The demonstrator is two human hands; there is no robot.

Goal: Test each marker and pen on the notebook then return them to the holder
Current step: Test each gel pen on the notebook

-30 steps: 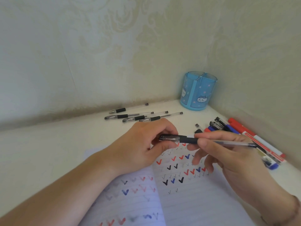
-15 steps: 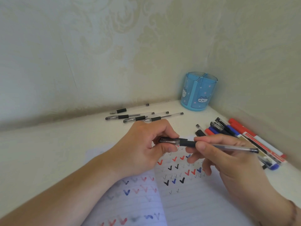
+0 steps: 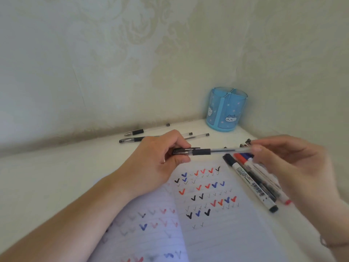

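Observation:
A clear gel pen (image 3: pixel 215 150) with a black grip lies level above the open notebook (image 3: pixel 217 229). My left hand (image 3: pixel 160 159) grips its capped tip end between thumb and curled fingers. My right hand (image 3: pixel 294 167) pinches the far end of its barrel. The notebook pages carry several red, blue and black ticks. The blue cat-print holder (image 3: pixel 226 110) stands in the corner with nothing showing above its rim.
Three gel pens (image 3: pixel 137 139) lie along the back wall to the left of the holder. Several markers (image 3: pixel 251 183) lie beside the notebook's right edge, partly under my right hand. Walls close in behind and on the right.
My right hand slid outward along the barrel to its far end, uncovering the markers. The camera view shifted right. My left hand kept its hold on the tip end.

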